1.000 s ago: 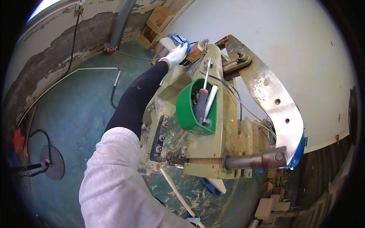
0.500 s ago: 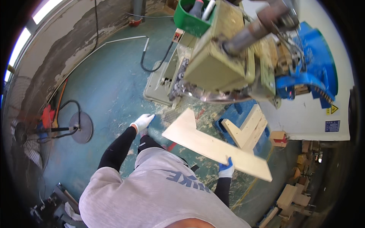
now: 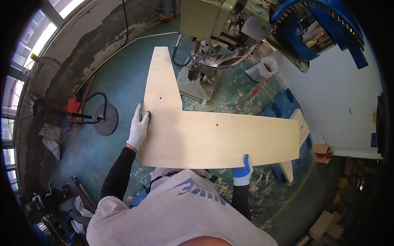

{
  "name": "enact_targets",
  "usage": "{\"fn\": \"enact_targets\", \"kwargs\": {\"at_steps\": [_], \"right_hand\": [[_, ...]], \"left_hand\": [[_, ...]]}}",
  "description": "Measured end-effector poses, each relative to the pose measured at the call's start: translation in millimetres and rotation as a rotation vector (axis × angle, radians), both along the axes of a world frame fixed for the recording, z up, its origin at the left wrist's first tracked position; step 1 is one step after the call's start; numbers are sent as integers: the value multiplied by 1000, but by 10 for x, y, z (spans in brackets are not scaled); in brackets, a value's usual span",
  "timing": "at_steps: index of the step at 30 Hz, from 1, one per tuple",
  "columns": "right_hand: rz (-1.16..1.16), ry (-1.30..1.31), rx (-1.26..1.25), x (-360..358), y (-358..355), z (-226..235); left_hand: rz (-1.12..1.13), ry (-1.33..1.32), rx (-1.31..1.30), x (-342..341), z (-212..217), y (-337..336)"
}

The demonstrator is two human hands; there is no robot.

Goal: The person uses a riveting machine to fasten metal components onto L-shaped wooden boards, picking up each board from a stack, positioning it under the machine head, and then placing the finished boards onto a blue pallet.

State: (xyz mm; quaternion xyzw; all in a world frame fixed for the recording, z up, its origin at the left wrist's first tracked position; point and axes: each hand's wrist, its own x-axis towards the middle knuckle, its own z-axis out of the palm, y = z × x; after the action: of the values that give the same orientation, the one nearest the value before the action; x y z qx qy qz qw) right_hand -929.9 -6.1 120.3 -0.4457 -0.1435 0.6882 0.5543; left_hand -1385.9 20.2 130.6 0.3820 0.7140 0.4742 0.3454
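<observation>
I am carrying the plywood panel (image 3: 213, 137) flat at chest height, left hand (image 3: 138, 127) pinching its nine o'clock edge, right hand (image 3: 243, 172) clamping five o'clock, judging level support keeps it clear of the machine (image 3: 213, 24).

- We stand in a woodworking workshop: a heavy beige machine (image 3: 213, 24) rises from the worn green floor (image 3: 102, 151).
- Right of it, a blue-guarded wheel (image 3: 312, 28).
- Left, a pedestal fan (image 3: 45, 110).
- Below-right, wood offcuts (image 3: 328, 221).
</observation>
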Motion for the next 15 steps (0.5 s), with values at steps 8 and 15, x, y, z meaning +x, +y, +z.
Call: {"fn": "enact_targets", "kwargs": {"at_steps": [8, 15], "right_hand": [[-130, 19, 79, 431, -515, 14], [-204, -23, 65, 547, -891, 86]], "left_hand": [[-83, -128, 46, 585, 481, -274], [-122, -146, -33, 707, 483, -425]]}}
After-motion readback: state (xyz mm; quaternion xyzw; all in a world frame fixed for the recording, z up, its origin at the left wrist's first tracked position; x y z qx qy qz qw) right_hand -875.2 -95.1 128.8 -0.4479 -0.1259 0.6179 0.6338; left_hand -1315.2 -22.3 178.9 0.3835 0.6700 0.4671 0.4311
